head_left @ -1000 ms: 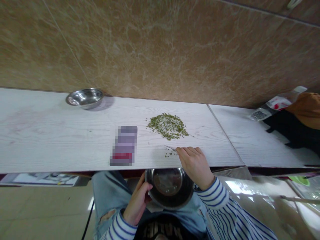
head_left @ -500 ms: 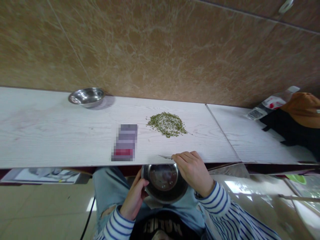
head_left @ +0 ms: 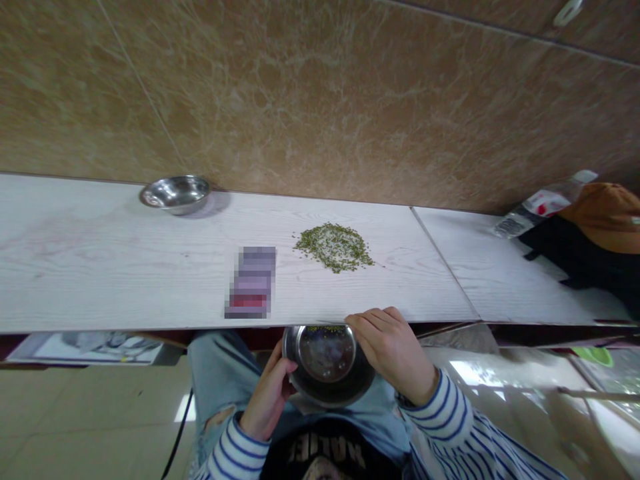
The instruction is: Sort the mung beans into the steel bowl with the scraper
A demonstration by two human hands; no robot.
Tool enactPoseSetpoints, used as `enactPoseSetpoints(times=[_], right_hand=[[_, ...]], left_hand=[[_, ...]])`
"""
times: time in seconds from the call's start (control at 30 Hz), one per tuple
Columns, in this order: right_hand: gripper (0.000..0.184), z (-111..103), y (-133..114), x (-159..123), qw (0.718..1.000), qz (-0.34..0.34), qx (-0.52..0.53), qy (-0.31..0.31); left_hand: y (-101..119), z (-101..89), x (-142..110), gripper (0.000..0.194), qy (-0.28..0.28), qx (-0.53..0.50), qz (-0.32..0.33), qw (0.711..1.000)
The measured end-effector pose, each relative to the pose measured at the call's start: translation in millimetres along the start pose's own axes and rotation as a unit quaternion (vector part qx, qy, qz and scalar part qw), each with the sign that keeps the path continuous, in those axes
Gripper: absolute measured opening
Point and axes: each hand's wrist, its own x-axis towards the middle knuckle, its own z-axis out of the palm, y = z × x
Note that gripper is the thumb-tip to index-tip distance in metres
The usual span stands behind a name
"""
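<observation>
Small green beans point(head_left: 334, 265), like mung beans, lie loosely spread on the white tabletop. Below the table edge, over the lap, a steel bowl point(head_left: 327, 393) is held by my left hand point(head_left: 270, 393), its fingers closed on the left rim. A few green beans show inside at the far rim. My right hand point(head_left: 390, 350) is at the table edge above the bowl's right side. Its fingers pinch a thin flat piece point(head_left: 336, 325), seen almost edge-on, whose kind I cannot make out.
Another steel bowl point(head_left: 176, 195) stands near the wall at left. A phone-shaped blurred object point(head_left: 251, 283) lies left of the beans. At far right are a plastic bottle point(head_left: 543, 203) and a brown and black cap-like item point(head_left: 603, 220). An open drawer point(head_left: 95, 350) juts out at left.
My right hand has moved slightly down toward me, taking the thin piece from the tabletop to the table's edge. Green beans now show inside the bowl. My left hand stays on the rim.
</observation>
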Motion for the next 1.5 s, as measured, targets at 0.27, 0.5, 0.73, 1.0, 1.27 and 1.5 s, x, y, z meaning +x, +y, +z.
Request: enactPoseSetpoints(times=[0.27,0.5,0.73,1.0,1.27,1.5], right_hand=[[0.018,-4.2,20.9,1.0,0.997,0.061,-0.018,0.042],[0.018,-2.7,46.7,14.6,0.991,0.102,-0.066,0.054],[0.020,7.1,51.7,44.3,0.994,0.082,-0.072,0.024],[0.023,15.9,68.4,79.7,0.994,0.072,-0.088,0.004],[0.022,18.4,84.1,104.4,0.994,0.078,-0.082,-0.002],[0.022,11.5,95.7,101.0,0.991,0.091,-0.079,0.052]], left_hand=[[0.2,-3.9,-2.9,0.053,0.019,-0.005,-0.018,1.000],[0.2,-0.6,2.2,0.055,0.014,-0.016,-0.032,0.999],[1.6,-5.4,10.1,0.058,0.022,-0.009,-0.039,0.999],[6.4,-1.2,21.4,0.055,0.047,-0.026,-0.046,0.998],[12.9,9.3,25.2,0.056,0.045,0.001,-0.050,0.998],[12.9,13.4,26.7,0.055,0.048,0.019,-0.061,0.997]])
